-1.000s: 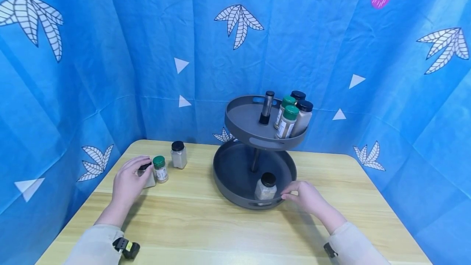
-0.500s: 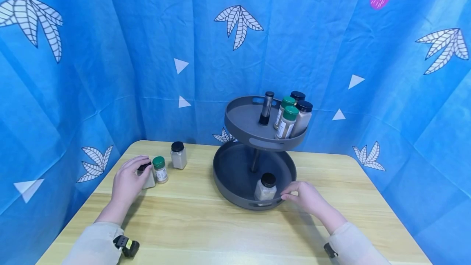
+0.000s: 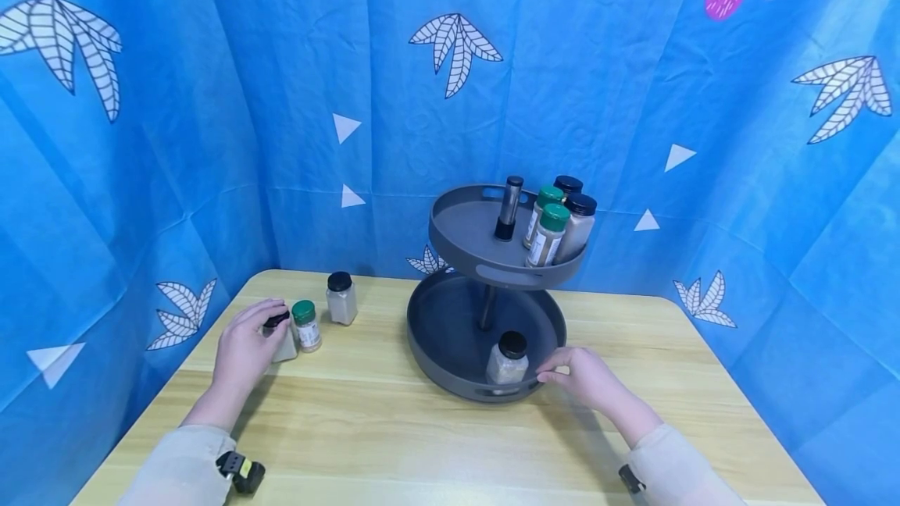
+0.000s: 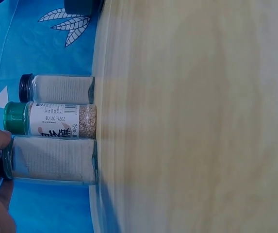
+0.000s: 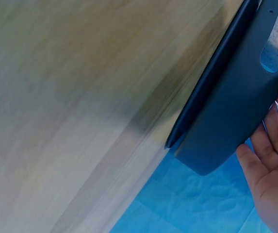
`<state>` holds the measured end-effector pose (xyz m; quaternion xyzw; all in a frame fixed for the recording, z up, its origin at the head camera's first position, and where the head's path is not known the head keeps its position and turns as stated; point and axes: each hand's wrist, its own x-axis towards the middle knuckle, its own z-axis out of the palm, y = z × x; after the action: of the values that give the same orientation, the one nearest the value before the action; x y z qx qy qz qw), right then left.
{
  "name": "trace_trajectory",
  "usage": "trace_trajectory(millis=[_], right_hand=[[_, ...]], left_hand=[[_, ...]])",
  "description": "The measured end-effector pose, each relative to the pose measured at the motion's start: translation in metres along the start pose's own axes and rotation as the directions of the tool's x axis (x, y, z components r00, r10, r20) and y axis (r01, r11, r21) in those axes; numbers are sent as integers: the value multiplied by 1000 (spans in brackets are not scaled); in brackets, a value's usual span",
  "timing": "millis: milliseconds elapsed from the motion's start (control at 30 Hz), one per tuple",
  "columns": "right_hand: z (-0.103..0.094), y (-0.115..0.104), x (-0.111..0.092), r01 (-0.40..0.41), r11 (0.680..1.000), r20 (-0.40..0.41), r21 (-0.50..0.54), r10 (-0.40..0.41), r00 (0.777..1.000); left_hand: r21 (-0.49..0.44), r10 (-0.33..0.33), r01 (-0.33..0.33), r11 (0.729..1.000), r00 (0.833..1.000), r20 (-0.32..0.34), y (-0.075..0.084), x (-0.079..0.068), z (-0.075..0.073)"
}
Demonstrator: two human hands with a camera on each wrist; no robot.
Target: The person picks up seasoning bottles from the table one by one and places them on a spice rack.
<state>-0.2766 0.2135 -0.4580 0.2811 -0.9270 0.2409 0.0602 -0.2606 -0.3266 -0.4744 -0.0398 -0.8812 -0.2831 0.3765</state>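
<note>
On the left of the table, my left hand grips the black cap of a clear spice jar of pale powder, which stands upright. Right beside it is a green-capped spice bottle with pale grains and a white label. Another black-capped jar stands a little behind them. A dark grey two-tier spice rack stands right of centre. At the front right of its lower tray, my right hand holds the rim between thumb and fingers. One black-capped jar sits in that tray, close to this hand.
On the upper tray, green-capped bottles and black-capped jars crowd the right side beside the central post. The wooden table is backed and flanked by a blue patterned curtain.
</note>
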Motion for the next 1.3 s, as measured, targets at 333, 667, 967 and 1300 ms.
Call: trace_trajectory(millis=[333,667,967,1300], right_hand=[[-1,0,0,13,1000,6,-1,-13,1000],[-2,1,0,5,1000,8,16,-5,1000],[1,2,0,10,1000,-4,11,-10,1000],[0,2,-1,24,1000,-4,8,-24,1000]], left_hand=[[26,-28,27,999,999,24,6,1,-6],[47,-54,52,998,997,57,4,0,-8],[52,-47,44,998,998,52,10,-2,-13],[53,-12,9,999,999,52,19,-4,-20]])
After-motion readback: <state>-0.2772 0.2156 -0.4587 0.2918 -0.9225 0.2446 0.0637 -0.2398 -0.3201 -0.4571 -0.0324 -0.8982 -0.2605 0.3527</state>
